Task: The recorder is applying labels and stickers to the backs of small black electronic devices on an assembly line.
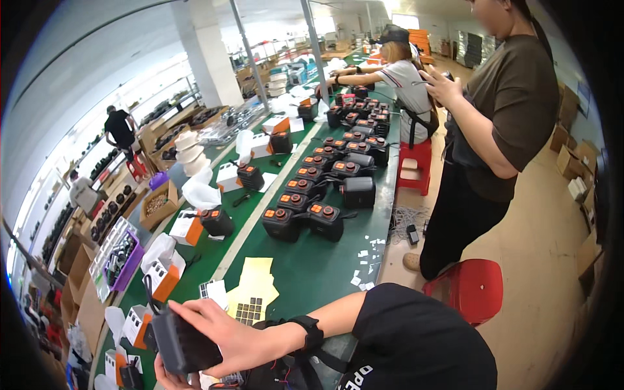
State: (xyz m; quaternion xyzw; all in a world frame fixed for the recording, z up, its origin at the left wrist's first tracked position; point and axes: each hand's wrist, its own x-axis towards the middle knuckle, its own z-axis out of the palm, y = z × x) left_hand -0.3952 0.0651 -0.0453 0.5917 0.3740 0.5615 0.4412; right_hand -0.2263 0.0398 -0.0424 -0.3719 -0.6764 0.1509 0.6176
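Note:
A black box-shaped device with a strap loop at its top is between my hands at the lower left. My right hand, a black band round its wrist, grips the device from above and its right side. Under its lower left edge curl the fingers of my left hand; the rest of that hand is out of sight. Yellow sheets and a sheet of dark square labels lie on the green table just beyond my right hand.
Rows of similar black devices with orange buttons stand along the green table. White-and-orange boxes line its left side. A standing person and a red stool are at right; a seated person works farther off.

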